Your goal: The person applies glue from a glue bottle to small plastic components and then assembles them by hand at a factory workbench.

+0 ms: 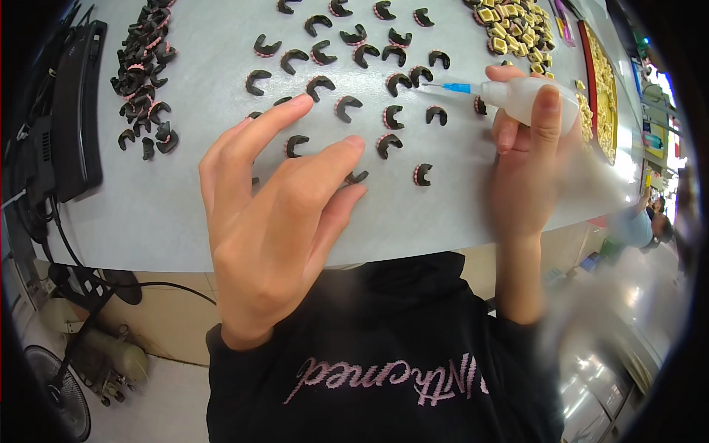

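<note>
One person sits at the bench in one black top with pink script across it, and to their left on the floor stands one fan. Two bare hands are over the grey table. The left hand is half open, fingers spread and curved, with a gap between thumb and forefinger; one dark arch shows in that gap, and I cannot tell whether it is touched. The right hand is closed around one translucent squeeze bottle, its single blue needle tip pointing left, its end just beside two neighbouring arches.

Around and beyond the hands, I count about twenty-eight black arches with pink beading, lying apart or nearly so across the table; a few are partly hidden by the hands. At the left one heap of dark arches lies too tangled to count, next to one long black casing. Over at the far right sit one pile of yellow pieces, dozens of them, one purple item and one red-edged tray full of pale bits. Farther off to the right, one other person in light blue.
</note>
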`<action>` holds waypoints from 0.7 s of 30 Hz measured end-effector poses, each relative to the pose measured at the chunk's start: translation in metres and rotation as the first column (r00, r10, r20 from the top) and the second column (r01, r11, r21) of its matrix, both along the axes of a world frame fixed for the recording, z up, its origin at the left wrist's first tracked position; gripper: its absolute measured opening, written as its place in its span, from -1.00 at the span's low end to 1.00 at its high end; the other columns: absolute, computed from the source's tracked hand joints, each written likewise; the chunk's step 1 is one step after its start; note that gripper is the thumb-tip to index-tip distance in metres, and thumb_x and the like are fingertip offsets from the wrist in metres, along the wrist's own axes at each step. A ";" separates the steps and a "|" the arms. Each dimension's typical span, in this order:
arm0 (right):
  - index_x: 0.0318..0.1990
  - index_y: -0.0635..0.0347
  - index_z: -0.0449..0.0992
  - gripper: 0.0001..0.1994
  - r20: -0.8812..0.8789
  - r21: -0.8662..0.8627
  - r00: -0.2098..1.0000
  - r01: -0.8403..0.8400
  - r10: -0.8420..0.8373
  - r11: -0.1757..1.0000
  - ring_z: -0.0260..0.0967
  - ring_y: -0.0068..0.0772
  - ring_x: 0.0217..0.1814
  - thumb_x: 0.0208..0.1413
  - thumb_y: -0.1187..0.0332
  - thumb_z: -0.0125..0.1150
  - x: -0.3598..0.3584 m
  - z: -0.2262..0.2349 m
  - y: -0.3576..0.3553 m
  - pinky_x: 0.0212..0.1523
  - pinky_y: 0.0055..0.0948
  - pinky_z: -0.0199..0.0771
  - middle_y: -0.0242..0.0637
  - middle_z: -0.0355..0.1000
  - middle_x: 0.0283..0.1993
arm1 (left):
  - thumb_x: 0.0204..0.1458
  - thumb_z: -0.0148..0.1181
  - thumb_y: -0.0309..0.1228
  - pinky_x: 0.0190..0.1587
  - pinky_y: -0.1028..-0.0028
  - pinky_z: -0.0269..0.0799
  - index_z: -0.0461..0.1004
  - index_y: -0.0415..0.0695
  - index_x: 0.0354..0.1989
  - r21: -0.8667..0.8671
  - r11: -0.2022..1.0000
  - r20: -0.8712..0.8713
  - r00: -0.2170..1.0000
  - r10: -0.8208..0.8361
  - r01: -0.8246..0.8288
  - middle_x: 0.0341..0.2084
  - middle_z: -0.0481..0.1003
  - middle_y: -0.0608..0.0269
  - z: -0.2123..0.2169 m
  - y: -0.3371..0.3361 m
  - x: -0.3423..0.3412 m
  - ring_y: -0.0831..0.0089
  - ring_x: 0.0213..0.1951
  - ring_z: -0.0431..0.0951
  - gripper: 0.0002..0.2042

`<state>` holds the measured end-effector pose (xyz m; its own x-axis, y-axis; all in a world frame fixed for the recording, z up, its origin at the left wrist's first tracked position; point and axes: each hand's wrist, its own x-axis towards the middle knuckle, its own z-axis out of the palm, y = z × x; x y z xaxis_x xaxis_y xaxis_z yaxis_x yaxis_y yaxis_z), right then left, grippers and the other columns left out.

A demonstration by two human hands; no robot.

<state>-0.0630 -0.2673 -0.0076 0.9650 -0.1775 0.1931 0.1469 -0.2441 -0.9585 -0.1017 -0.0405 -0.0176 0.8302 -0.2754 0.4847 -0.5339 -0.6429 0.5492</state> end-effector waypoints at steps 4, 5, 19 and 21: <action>-0.18 0.31 0.45 -0.61 0.004 0.037 1.000 0.027 -0.027 0.999 0.12 -0.69 -0.50 0.41 0.08 -0.03 0.002 -0.001 -0.001 -0.41 -0.69 0.17 -0.02 0.55 -0.04 | -0.30 0.49 -0.69 0.12 0.25 0.37 0.45 -0.21 -0.03 0.001 1.000 0.003 1.000 -0.001 0.001 -0.35 0.67 0.14 0.000 0.000 0.000 0.04 0.14 0.49 -0.45; -0.18 0.31 0.45 -0.61 0.005 0.035 1.000 0.029 -0.029 0.999 0.12 -0.69 -0.50 0.41 0.08 -0.03 0.002 -0.001 -0.001 -0.41 -0.69 0.17 -0.02 0.55 -0.04 | -0.29 0.49 -0.68 0.12 0.25 0.37 0.45 -0.21 -0.03 0.004 1.000 0.004 1.000 0.004 -0.004 -0.35 0.67 0.14 0.000 0.000 0.000 0.04 0.15 0.49 -0.45; -0.17 0.30 0.42 -0.62 -0.018 -0.021 1.000 0.012 -0.013 1.000 0.10 -0.68 -0.53 0.39 0.07 0.00 0.001 0.001 0.002 -0.45 -0.70 0.17 0.01 0.55 -0.04 | -0.28 0.49 -0.68 0.11 0.24 0.40 0.47 -0.21 -0.04 -0.021 1.000 0.010 1.000 0.000 0.000 -0.33 0.66 0.15 -0.001 0.000 -0.001 0.04 0.13 0.50 -0.47; -0.18 0.30 0.43 -0.62 -0.005 -0.003 1.000 0.018 -0.018 1.000 0.10 -0.68 -0.53 0.39 0.07 0.00 0.001 0.000 0.001 -0.44 -0.70 0.17 0.01 0.55 -0.05 | -0.28 0.49 -0.68 0.11 0.24 0.40 0.47 -0.21 -0.04 -0.022 1.000 0.009 1.000 -0.001 0.001 -0.33 0.66 0.15 -0.001 0.000 -0.001 0.04 0.13 0.50 -0.47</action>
